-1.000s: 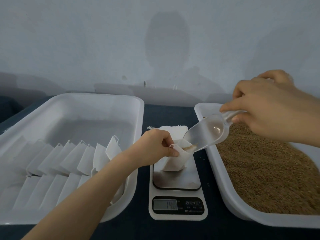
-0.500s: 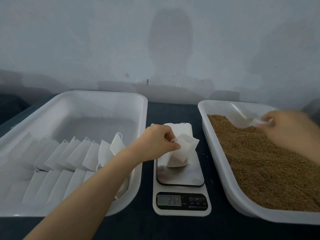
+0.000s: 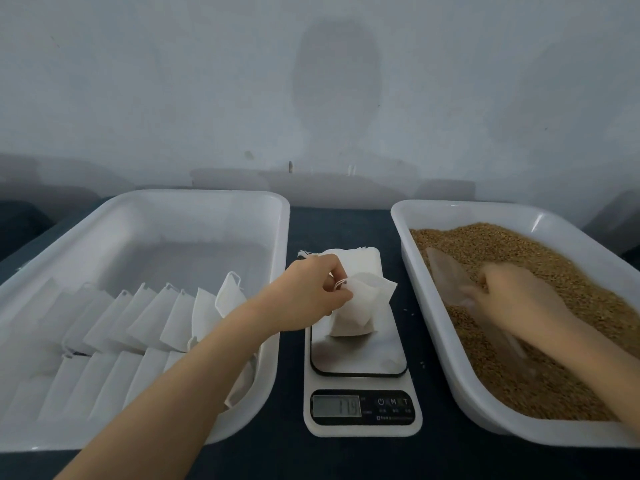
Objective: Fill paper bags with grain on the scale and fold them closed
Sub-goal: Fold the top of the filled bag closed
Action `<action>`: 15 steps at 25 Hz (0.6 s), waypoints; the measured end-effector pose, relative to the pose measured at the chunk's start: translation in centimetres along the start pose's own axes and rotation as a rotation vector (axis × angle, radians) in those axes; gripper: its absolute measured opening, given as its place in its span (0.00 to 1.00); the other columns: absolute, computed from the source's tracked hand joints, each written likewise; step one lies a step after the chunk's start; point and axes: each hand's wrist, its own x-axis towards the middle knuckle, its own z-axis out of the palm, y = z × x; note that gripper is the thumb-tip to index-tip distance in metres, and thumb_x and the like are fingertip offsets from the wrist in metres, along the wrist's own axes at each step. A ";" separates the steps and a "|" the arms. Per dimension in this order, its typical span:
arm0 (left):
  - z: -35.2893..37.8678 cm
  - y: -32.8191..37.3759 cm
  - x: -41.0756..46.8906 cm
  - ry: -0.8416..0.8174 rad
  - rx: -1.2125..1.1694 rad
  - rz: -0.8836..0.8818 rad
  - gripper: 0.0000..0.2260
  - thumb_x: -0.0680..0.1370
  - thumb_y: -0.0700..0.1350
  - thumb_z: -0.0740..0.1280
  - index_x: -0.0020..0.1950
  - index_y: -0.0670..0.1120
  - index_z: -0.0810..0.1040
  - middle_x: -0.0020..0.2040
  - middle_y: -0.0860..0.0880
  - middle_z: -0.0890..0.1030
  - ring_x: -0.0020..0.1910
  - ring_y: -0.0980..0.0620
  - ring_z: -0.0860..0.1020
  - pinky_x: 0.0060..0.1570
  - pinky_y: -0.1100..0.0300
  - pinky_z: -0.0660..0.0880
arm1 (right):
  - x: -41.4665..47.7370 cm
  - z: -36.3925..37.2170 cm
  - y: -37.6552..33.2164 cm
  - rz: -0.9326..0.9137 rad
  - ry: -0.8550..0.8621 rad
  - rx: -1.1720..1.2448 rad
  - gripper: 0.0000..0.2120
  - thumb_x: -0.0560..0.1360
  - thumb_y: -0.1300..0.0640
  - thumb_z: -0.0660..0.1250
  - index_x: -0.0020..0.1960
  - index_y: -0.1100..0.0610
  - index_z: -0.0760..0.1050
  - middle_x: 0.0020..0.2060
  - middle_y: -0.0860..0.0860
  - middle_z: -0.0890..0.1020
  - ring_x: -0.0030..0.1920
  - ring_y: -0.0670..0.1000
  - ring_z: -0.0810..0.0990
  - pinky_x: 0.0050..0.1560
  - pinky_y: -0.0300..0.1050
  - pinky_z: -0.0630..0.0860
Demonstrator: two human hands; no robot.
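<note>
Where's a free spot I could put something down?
The far half of the left tray, behind the folded bags, is bare. So is the scale plate in front of the bag. The tray's near half is crowded, and the grain tray is full.

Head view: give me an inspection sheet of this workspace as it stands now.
Surface: dark tabletop, few stray grains by the scale.
Job's things: paper bag on scale; spare bags behind; folded bags in left tray; grain in right tray.
Clutter: nothing seen.
Grippers: left hand pinches the bag's mouth; right hand, blurred, grips the scoop in the grain.
Cables: nothing seen.
Surroundings: pale wall with shadows.
</note>
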 end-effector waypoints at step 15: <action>0.2 -0.4 0.4 -0.012 -0.064 -0.047 0.07 0.81 0.41 0.61 0.46 0.52 0.69 0.42 0.55 0.77 0.43 0.56 0.80 0.43 0.63 0.80 | -2.7 0.0 -7.4 -0.437 0.116 0.567 0.06 0.77 0.61 0.64 0.50 0.52 0.78 0.39 0.39 0.73 0.43 0.36 0.73 0.43 0.22 0.64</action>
